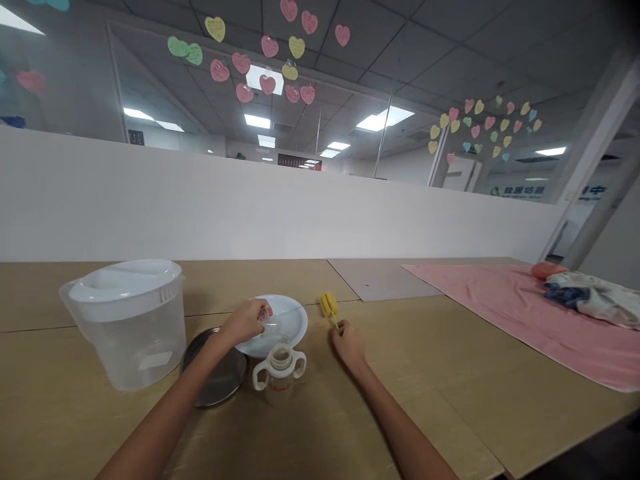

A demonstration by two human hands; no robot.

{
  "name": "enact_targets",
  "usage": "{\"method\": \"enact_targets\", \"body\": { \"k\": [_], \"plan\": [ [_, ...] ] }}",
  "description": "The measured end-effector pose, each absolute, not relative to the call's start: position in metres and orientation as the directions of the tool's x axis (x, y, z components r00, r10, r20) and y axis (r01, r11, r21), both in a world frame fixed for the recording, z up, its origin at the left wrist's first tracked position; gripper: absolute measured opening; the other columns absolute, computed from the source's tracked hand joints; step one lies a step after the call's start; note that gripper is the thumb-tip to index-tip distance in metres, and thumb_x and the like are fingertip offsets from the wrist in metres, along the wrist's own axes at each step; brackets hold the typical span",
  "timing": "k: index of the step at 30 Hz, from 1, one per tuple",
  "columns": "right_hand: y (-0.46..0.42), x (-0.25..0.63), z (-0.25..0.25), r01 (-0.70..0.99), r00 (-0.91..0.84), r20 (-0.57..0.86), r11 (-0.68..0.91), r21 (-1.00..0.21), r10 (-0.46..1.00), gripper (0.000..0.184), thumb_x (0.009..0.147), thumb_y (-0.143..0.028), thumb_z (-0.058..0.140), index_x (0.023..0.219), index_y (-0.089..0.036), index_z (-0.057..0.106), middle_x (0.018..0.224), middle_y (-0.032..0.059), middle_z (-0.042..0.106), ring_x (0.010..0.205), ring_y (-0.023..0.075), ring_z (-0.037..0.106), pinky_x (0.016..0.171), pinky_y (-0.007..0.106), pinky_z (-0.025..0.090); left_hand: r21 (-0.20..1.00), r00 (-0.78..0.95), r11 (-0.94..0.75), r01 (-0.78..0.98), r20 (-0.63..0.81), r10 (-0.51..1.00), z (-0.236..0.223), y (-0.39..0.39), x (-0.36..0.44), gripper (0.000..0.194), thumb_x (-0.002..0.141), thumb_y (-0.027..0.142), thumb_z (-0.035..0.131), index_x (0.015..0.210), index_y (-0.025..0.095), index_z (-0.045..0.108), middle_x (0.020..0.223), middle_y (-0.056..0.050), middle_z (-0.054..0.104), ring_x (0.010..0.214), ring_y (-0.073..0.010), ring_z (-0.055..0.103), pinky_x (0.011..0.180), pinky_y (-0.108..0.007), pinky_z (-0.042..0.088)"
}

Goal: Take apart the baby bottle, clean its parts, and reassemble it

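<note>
My right hand (349, 343) is closed round the thin green handle of a bottle brush (329, 305) with a yellow sponge head, which points away from me. Over a white dish (299, 327), my left hand (247, 323) is closed on a small clear piece (265, 315); its exact kind is too small to tell. Something clear lies in the dish, partly hidden by that hand. In front of the dish a baby bottle (280, 375) with two white handles stands upright, its mouth uncovered. A dark round metal tray (223, 380) lies under my left forearm.
A lidded clear plastic bucket (135, 340) stands at the left. To the right, a pink cloth (490, 303) covers part of the table (415, 387), with bundled fabric (590, 297) on it. A grey mat (383, 279) lies at the back before a white wall (300, 217).
</note>
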State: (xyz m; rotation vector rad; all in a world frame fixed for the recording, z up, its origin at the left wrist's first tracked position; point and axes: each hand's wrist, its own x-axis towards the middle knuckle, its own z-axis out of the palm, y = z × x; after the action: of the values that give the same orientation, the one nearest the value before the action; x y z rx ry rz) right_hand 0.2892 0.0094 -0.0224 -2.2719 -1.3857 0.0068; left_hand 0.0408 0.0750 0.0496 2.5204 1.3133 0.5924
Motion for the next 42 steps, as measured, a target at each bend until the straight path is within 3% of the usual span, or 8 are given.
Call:
{"method": "enact_targets", "body": {
  "k": [9,15,18,24,29,33,37,42],
  "plan": [
    [-0.001,0.270,-0.014,0.902,0.403,0.529,-0.225,-0.368,0.747,0.022,0.087,-0.025,0.040,0.098,-0.015,0.057,0.089,0.0064,0.064,0.068,0.0144,0.058,0.053,0.023,0.027,0.436,0.485,-0.572,0.695,0.303,0.821,0.058,0.075,0.035,0.028,0.054,0.006,0.058,0.078,0.018,0.067,0.072,-0.001,0.065,0.068,-0.0149,0.057,0.057,-0.020,0.036],
    [-0.007,0.246,-0.010,0.993,0.116,0.727,-0.060,-0.103,0.677,0.024,0.088,-0.024,0.039,0.100,-0.017,0.058,0.084,0.0053,0.061,0.060,0.0112,0.054,0.049,0.022,0.026,0.456,0.395,-0.543,0.705,0.383,0.835,0.059,0.080,0.035,0.027,0.055,0.021,0.067,0.081,0.019,0.067,0.075,-0.002,0.066,0.070,-0.0174,0.058,0.059,-0.023,0.038],
    [-0.008,0.239,-0.008,1.000,0.019,0.765,-0.024,-0.004,0.644,0.027,0.089,-0.023,0.036,0.102,-0.016,0.059,0.081,0.0053,0.060,0.056,0.0105,0.052,0.047,0.022,0.026,0.477,0.366,-0.544,0.690,0.419,0.831,0.059,0.080,0.036,0.029,0.054,0.017,0.066,0.083,0.018,0.067,0.079,-0.003,0.067,0.074,-0.0184,0.059,0.063,-0.023,0.040],
    [-0.006,0.234,-0.004,0.996,-0.089,0.789,0.068,0.060,0.608,0.030,0.090,-0.026,0.035,0.102,-0.016,0.060,0.079,0.0050,0.060,0.055,0.0099,0.052,0.047,0.021,0.028,0.563,0.378,-0.600,0.568,0.469,0.798,0.062,0.072,0.040,0.037,0.055,0.002,0.051,0.085,0.017,0.067,0.085,-0.001,0.068,0.077,-0.0150,0.059,0.070,-0.022,0.042],
    [-0.002,0.229,0.006,0.992,-0.029,0.807,0.117,-0.050,0.590,0.030,0.090,-0.028,0.034,0.102,-0.016,0.059,0.081,0.0059,0.063,0.059,0.0108,0.056,0.050,0.020,0.033,0.697,0.343,-0.569,0.437,0.456,0.821,0.065,0.069,0.042,0.029,0.053,0.005,0.060,0.077,0.018,0.069,0.077,-0.001,0.068,0.070,-0.0152,0.057,0.068,-0.025,0.043],
    [-0.003,0.227,0.002,0.973,0.060,0.794,0.141,-0.182,0.604,0.032,0.090,-0.029,0.033,0.101,-0.015,0.059,0.085,0.0079,0.064,0.068,0.0130,0.059,0.056,0.019,0.038,0.849,0.308,-0.455,0.270,0.371,0.876,0.064,0.067,0.045,0.030,0.050,0.023,0.073,0.078,0.014,0.068,0.073,-0.004,0.068,0.068,-0.0171,0.059,0.064,-0.027,0.046],
    [-0.005,0.230,-0.006,0.959,0.054,0.784,0.187,-0.214,0.619,0.034,0.090,-0.029,0.031,0.102,-0.013,0.058,0.086,0.0094,0.064,0.071,0.0142,0.060,0.061,0.020,0.041,0.945,0.271,-0.316,0.084,0.284,0.920,0.056,0.068,0.053,0.036,0.054,0.036,0.072,0.080,0.012,0.066,0.076,-0.008,0.068,0.072,-0.0177,0.061,0.064,-0.027,0.047],
    [-0.006,0.231,-0.007,0.944,0.063,0.758,0.207,-0.256,0.649,0.034,0.090,-0.030,0.032,0.103,-0.013,0.057,0.088,0.0098,0.065,0.073,0.0154,0.061,0.062,0.021,0.042,0.981,0.266,-0.178,-0.072,0.191,0.945,0.044,0.072,0.061,0.038,0.056,0.041,0.070,0.083,0.015,0.063,0.089,-0.007,0.067,0.085,-0.0177,0.061,0.070,-0.027,0.047]
  ]
}}
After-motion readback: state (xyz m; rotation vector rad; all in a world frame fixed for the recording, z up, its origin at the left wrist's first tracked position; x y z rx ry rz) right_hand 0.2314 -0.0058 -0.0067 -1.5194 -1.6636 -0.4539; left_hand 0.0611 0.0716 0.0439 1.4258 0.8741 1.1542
